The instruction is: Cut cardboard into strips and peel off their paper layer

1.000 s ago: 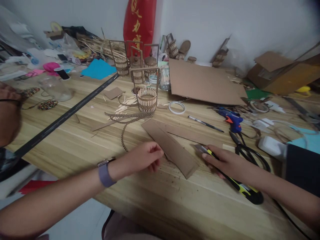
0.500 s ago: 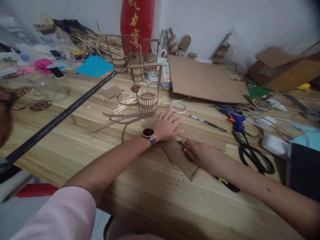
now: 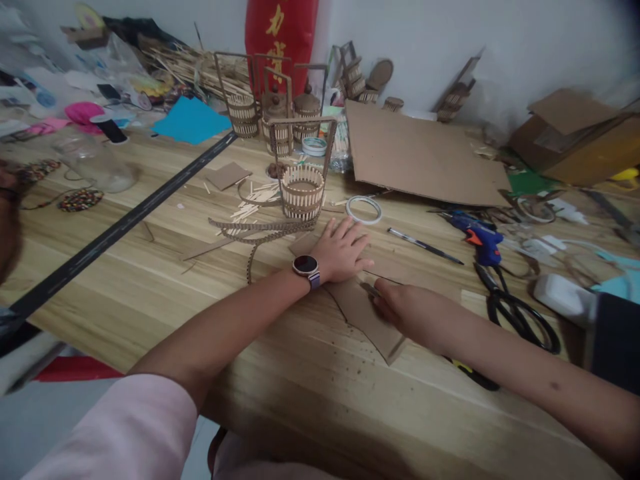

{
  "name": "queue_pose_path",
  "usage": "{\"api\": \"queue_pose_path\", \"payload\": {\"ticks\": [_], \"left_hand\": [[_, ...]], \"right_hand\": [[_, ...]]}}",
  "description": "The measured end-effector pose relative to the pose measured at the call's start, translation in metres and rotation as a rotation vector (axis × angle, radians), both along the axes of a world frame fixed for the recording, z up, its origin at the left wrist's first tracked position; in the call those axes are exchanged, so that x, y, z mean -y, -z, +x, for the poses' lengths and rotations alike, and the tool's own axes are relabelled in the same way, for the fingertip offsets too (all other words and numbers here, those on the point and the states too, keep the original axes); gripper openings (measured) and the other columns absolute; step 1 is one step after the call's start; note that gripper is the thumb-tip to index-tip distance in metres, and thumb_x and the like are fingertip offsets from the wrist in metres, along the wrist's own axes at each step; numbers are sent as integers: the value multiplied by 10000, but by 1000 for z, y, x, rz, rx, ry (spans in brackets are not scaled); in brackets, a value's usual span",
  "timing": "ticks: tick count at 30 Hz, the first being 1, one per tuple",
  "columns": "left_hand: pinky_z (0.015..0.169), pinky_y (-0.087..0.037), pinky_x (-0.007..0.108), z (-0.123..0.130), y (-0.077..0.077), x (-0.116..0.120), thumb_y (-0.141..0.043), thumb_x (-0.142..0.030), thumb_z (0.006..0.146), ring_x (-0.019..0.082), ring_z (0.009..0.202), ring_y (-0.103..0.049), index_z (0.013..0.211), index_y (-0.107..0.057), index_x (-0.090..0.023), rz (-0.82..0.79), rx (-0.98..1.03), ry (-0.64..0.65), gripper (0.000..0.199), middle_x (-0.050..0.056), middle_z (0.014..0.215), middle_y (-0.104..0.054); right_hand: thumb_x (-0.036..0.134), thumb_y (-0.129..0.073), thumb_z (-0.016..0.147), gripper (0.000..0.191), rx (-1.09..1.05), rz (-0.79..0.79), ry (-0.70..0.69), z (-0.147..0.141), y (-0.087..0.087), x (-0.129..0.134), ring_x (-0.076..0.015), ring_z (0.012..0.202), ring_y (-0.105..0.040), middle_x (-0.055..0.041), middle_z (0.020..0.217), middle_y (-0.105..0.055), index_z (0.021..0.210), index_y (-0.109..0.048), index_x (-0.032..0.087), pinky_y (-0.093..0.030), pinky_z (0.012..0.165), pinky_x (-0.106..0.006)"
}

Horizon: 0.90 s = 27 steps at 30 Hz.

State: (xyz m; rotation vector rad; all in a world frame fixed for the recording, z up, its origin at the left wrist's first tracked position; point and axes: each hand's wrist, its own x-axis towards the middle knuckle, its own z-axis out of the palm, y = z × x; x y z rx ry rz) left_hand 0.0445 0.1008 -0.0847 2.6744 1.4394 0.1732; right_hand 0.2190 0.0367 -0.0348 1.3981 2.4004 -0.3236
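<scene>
My left hand (image 3: 344, 252) lies flat with fingers spread on a piece of brown cardboard (image 3: 367, 320), pressing it to the wooden table. A watch (image 3: 305, 266) is on that wrist. My right hand (image 3: 400, 308) is closed around a utility knife (image 3: 371, 289), whose blade end points left over the cardboard; most of its handle is hidden in the fingers. Just beyond my left hand stands a small basket (image 3: 303, 192) of pale sticks with a tall cardboard handle. Strips of corrugated cardboard (image 3: 260, 229) lie to its left.
A roll of tape (image 3: 364, 209), a pen (image 3: 425, 245), a glue gun (image 3: 477, 237) and black scissors (image 3: 520, 313) lie to the right. Behind them rests a large cardboard sheet (image 3: 425, 153). More small baskets (image 3: 243, 115) stand at the back. Another person's arm (image 3: 9, 220) shows at far left.
The view has shifted slightly, so the scene sits a little to the right. My left hand stays flat on the cardboard and my right hand keeps the knife, with hardly any visible movement.
</scene>
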Motion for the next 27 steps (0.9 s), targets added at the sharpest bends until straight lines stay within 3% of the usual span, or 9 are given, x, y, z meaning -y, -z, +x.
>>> {"api": "queue_pose_path", "payload": {"ticks": [9,13,17,20,24,27], "left_hand": [[1273,-140,603,0,5,0,-421,-547,1055,357,1583,-209,1553,-451,-163,42,38,1,630,164,1685,-309],[1270,-150,612,-2,-4,3,-484,-468,1052,365,1574,-228,1495,-522,-165,58,28,32,538,160,1684,-315],[1264,-191,615,-5,-21,23,-542,-340,1030,384,1557,-259,1294,-671,-141,92,35,96,355,175,1650,-372],[1247,-241,620,-6,-26,45,-505,-291,1032,406,1525,-312,1248,-676,-113,122,83,75,328,210,1587,-445],[1231,-293,593,-7,-17,64,-478,-283,1036,412,1512,-334,1378,-581,-83,66,116,-54,409,233,1582,-441],[1249,-229,623,-10,-5,61,-478,-305,1039,416,1546,-272,1460,-517,-85,57,97,-85,476,234,1619,-395]], "right_hand": [[207,-470,909,180,25,-32,-26,-5,-2,-7,-167,535,-595,-38,629,-635,954,-644,192,-303,508,-282],[252,-416,968,220,34,-26,-37,1,-4,-4,-180,587,-618,-49,683,-654,962,-627,194,-261,521,-293],[291,-439,987,190,-69,-74,-146,16,-6,2,-184,667,-659,-40,765,-699,965,-613,217,-277,552,-287],[284,-425,991,205,-144,-66,-233,21,-4,7,-184,654,-666,-37,766,-716,944,-615,222,-269,550,-296],[261,-420,993,219,-65,-26,-255,10,-6,10,-189,642,-682,-43,770,-737,951,-631,222,-234,532,-305],[266,-425,988,233,-1,-44,-242,-2,-11,10,-207,653,-700,-59,792,-758,1027,-651,224,-229,521,-307]]}}
